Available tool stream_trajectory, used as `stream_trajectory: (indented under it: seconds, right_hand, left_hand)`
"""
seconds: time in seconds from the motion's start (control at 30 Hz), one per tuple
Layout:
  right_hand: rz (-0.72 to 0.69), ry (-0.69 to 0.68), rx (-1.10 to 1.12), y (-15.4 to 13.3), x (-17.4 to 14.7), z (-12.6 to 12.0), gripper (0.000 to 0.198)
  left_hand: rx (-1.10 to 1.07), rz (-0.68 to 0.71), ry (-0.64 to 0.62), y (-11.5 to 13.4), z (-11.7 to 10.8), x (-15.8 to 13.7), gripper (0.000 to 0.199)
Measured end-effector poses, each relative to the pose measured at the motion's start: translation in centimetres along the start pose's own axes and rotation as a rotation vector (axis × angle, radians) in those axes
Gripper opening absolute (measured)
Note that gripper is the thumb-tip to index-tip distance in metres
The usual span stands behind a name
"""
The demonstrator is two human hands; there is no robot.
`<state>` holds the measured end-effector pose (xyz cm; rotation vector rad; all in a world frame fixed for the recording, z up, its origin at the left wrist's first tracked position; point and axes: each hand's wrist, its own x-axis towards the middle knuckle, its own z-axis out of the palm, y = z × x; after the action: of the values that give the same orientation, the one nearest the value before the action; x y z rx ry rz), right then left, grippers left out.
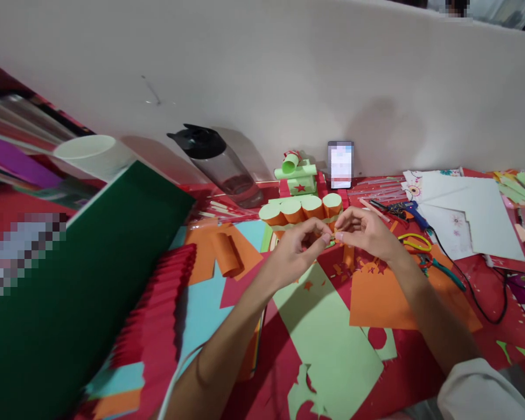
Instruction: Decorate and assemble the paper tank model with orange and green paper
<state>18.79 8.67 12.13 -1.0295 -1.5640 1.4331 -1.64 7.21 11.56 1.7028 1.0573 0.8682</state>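
Near the middle of the head view, my left hand [300, 251] and my right hand [367, 233] meet fingertip to fingertip. Both are closed in a pinch on a small orange paper piece [333, 234], whose shape is mostly hidden by the fingers. Just behind them stands a row of orange paper rolls [292, 213] with light green tops. Beyond it is a light green paper model [300, 185] with a tube on top and a red star. Below the hands, an orange paper star [308, 286] lies on a light green sheet [332, 338].
A cut orange sheet [385, 300], scissors [413, 240], teal-handled pliers [448, 273] and a blue glue gun [415, 214] lie to the right. A phone [340, 165] leans on the wall. Leftward are a water bottle [223, 166], an orange roll [226, 255] and a dark green board [87, 291].
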Motion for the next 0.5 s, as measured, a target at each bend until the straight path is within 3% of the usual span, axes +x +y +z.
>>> stream_trajectory:
  seconds: [0.5]
  right_hand:
    - [-0.01, 0.004, -0.017, 0.18, 0.02, 0.21, 0.019]
  left_hand:
    - [0.039, 0.004, -0.012, 0.06, -0.27, -0.03, 0.023]
